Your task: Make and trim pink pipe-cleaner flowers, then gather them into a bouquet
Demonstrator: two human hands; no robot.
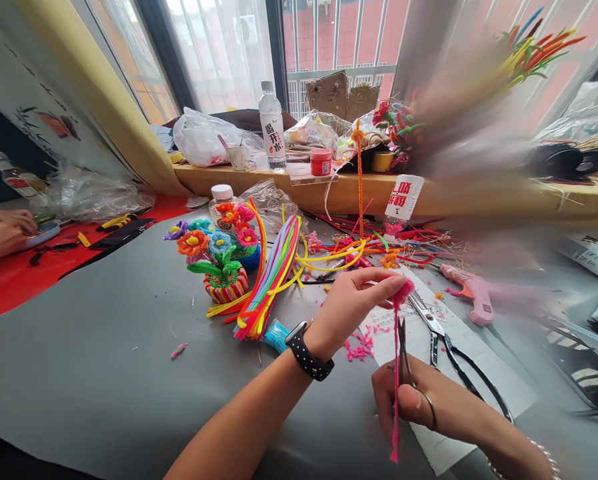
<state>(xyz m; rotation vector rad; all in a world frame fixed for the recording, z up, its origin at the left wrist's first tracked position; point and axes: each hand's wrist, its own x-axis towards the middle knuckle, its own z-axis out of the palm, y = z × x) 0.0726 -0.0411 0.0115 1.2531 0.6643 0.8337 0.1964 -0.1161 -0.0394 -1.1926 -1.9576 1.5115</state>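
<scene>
My left hand (361, 303) pinches the top of a pink pipe cleaner (397, 373), where it bunches into a fuzzy tuft. Its long thin stem hangs straight down. Just below, my right hand (421, 393) grips small scissors (403, 350) by the handles, blades pointing up beside the stem. Whether the blades touch the stem, I cannot tell. Pink fuzzy clippings (361, 345) lie on the table left of the right hand. Behind it, large black-handled scissors (433, 327) rest on a white paper sheet (449, 440).
Pipe-cleaner flowers in a striped pot (226, 285) stand left of a bundle of colourful pipe cleaners (273, 280). A pink glue gun (471, 293) lies right. A water bottle (273, 130) stands on the sill. Another person's hands (6, 233) are at far left. The right side is blurred.
</scene>
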